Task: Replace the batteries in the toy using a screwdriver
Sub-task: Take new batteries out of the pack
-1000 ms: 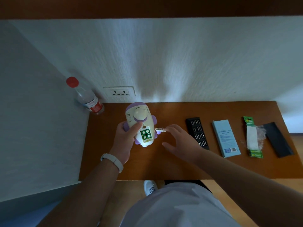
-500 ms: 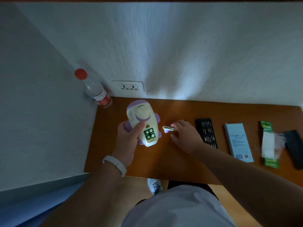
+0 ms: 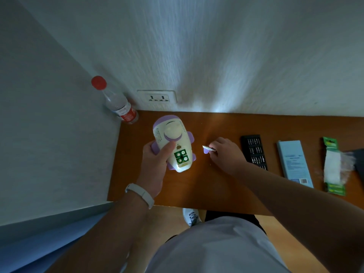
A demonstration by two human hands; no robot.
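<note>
A cream and purple toy (image 3: 171, 138) is held upside down above the wooden desk (image 3: 197, 186), with my left hand (image 3: 156, 164) wrapped round its left side and thumb on its underside. Its battery compartment (image 3: 181, 156) is uncovered and shows several green batteries end on. My right hand (image 3: 226, 153) rests low on the desk to the toy's right, fingertips pinching a small white and purple piece (image 3: 207, 149), likely the battery cover. A black tray of screwdriver bits (image 3: 255, 151) lies just right of that hand. A green battery pack (image 3: 332, 166) lies further right.
A clear bottle with a red cap (image 3: 118, 103) stands in the back left corner by a wall socket (image 3: 156, 97). A pale blue box (image 3: 294, 163) lies between the bit tray and battery pack. A dark object (image 3: 359, 160) sits at the right edge.
My right hand has drawn the small white and purple piece away from the toy, to the right and down onto the desk. The left hand keeps holding the toy.
</note>
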